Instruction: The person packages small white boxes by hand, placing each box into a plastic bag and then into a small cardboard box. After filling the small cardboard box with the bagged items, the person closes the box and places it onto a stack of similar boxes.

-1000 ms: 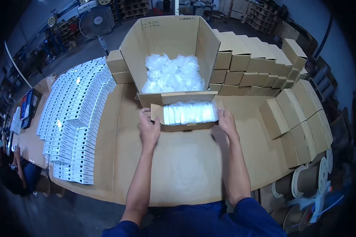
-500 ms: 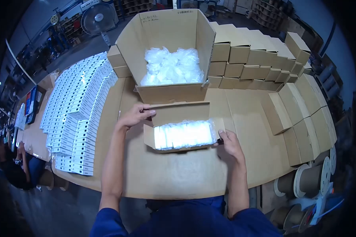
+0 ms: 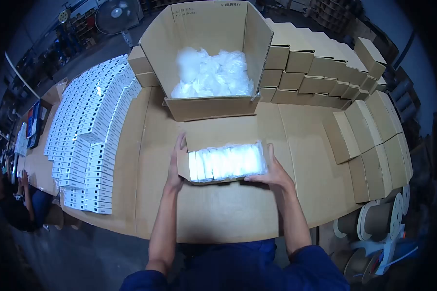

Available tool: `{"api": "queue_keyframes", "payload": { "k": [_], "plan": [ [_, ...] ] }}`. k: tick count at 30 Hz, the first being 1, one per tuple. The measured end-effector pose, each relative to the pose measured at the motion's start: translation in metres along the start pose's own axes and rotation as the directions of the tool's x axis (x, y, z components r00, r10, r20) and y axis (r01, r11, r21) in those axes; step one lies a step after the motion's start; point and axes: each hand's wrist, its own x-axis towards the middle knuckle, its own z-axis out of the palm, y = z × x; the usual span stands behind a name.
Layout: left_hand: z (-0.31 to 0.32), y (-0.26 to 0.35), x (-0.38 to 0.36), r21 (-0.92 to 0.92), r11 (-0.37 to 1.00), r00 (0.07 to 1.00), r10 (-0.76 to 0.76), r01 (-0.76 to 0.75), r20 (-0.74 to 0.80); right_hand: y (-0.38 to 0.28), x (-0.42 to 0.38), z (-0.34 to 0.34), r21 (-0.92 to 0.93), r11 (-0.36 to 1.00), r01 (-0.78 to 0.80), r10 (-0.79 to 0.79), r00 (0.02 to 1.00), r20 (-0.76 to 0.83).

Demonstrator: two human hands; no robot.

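A small open cardboard box sits in front of me at the middle of the table. White packets in clear plastic stand in a row inside it. My left hand presses along the box's left end, its fingers pointing away from me. At the opposite end, my right hand grips the box, with the thumb along the front and the fingers up the right side. Behind it stands a large open carton holding a heap of crumpled clear plastic bags.
Stacked white boxes cover the table's left side. Brown cardboard boxes are piled at the back right, with more boxes along the right edge. Spools stand below the right edge. Another person is at far left.
My left hand has moved from the box's rear flap down to its left end. My right hand has shifted to a fuller grip on the right end. The view has tilted slightly.
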Motion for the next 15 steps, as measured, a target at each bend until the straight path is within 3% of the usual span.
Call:
{"api": "queue_keyframes", "payload": {
  "k": [1,4,7,8,12,15],
  "plan": [
    [0.001,0.0,-0.01,-0.06,0.997,0.999,0.047,-0.047,0.0,0.001,0.003,-0.002,-0.033,0.999,0.014,-0.013,1.0,0.01],
    [0.004,0.007,-0.028,0.338,0.923,0.973,0.126,-0.187,0.193,-0.009,0.007,-0.003,-0.151,0.988,0.019,-0.011,0.998,0.054],
    [0.023,0.032,-0.024,0.831,0.513,0.976,0.111,-0.217,0.187,-0.025,0.011,-0.004,-0.28,0.96,0.027,0.001,0.995,0.101],
    [0.039,0.048,-0.023,0.887,0.419,0.981,0.057,-0.193,0.187,-0.025,0.014,-0.001,-0.296,0.953,0.064,-0.034,0.994,0.107],
    [0.062,0.061,-0.017,0.93,0.367,0.989,-0.137,-0.006,0.061,-0.035,0.018,0.004,-0.327,0.943,0.061,-0.028,0.994,0.106],
    [0.061,0.059,-0.014,0.956,0.292,0.987,-0.141,-0.032,0.076,-0.035,0.017,0.008,-0.357,0.932,0.062,-0.042,0.997,0.063]
  ]
}}
